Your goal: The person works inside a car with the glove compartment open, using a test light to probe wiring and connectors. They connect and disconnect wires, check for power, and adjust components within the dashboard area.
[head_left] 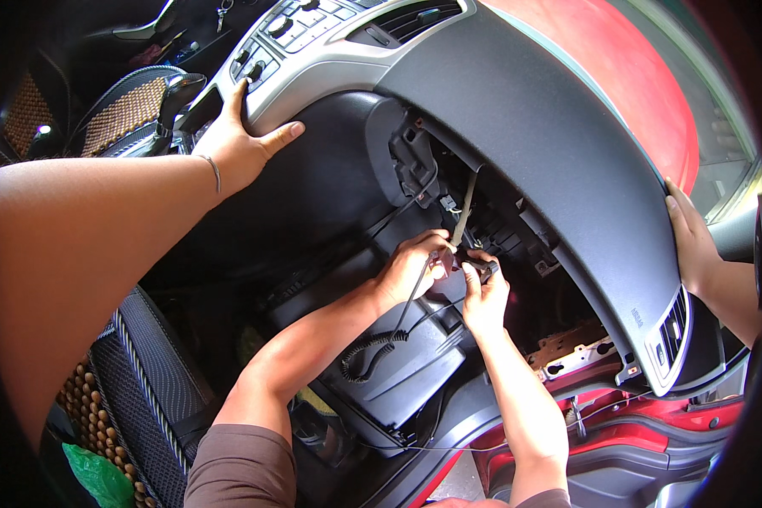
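My left hand (pixel 411 271) is closed at the lower end of a pale, tape-wrapped wire bundle (pixel 463 212) hanging from the opened dashboard. A thin black cable runs down from this hand into a coiled black cord (pixel 372 360). Close beside it, my right hand (pixel 485 296) pinches a small black cylindrical part (pixel 488 271). The fingers partly hide where these pieces meet. A small white connector (pixel 450 204) sits among wires just above.
Another person's hand (pixel 237 157), wearing a wristband, rests by the centre console (pixel 292 30). A further hand (pixel 690 237) lies on the dashboard top (pixel 516 110) near the windshield. A bare metal bracket (pixel 576 356) edges the opening. The beaded seat (pixel 102 406) is lower left.
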Demonstrator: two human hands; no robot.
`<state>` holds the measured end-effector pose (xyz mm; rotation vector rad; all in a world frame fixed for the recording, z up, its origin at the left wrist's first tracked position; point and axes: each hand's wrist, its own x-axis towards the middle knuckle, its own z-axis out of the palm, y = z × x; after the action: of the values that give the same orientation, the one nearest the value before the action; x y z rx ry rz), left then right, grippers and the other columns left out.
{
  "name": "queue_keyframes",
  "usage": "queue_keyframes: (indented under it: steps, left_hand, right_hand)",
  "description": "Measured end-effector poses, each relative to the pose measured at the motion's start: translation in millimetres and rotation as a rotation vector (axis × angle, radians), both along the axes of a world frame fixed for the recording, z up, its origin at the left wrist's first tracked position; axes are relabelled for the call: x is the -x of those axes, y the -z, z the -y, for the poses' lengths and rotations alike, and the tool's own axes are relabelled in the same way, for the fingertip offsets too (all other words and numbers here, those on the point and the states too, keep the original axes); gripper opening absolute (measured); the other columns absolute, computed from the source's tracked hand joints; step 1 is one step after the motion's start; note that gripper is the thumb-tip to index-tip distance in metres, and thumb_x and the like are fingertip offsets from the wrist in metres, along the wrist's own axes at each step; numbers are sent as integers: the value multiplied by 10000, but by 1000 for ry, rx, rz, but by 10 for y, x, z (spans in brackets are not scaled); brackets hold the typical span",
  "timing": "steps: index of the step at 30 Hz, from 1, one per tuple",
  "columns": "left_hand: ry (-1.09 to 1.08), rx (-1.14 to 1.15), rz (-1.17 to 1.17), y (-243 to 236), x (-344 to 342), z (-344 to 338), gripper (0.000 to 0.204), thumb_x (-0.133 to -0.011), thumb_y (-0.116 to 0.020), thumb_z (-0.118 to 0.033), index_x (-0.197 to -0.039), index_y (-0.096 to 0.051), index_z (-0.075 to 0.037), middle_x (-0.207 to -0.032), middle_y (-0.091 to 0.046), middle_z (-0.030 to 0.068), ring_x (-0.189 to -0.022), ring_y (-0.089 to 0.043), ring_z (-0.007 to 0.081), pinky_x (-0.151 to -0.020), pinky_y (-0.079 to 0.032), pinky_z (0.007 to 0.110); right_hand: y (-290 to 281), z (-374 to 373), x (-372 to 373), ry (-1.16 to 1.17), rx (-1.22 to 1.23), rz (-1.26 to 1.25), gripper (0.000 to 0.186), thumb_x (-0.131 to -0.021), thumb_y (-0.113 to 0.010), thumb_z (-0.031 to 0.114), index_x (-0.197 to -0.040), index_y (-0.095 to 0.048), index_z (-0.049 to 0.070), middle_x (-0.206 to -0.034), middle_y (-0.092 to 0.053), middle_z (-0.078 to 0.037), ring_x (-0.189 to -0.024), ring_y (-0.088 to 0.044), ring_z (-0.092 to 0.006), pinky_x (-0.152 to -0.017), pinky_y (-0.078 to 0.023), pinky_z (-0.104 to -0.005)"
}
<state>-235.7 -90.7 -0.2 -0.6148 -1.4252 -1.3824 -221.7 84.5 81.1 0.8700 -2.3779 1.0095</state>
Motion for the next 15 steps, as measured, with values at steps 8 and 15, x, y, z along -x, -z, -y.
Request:
queue_keyframes:
  steps: [8,15]
  left_hand:
    - [-1,-7,2,-21,-15,-2,173,-799,-696,59,-938,-683,-43,-1111,-709,159,-1036,-719,376,-878,-595,434]
    - [14,-43,28,-36,-38,-17,179,-783,-693,68,-923,-681,-43,-1105,-709,157,-1035,-719,376,-880,-594,436]
  right_hand:
    - [-8,9,-6,1,-1,-10,201,-1042,-719,75,-1228,-696,3,-1050,-791,-111,-991,-733,-162,-934,-566,-324]
    - [-1,1,3,1,5,-1,200,-1038,-722,70,-1223,-696,1,-1060,-794,-111,-1006,-740,-166,-949,-568,-328]
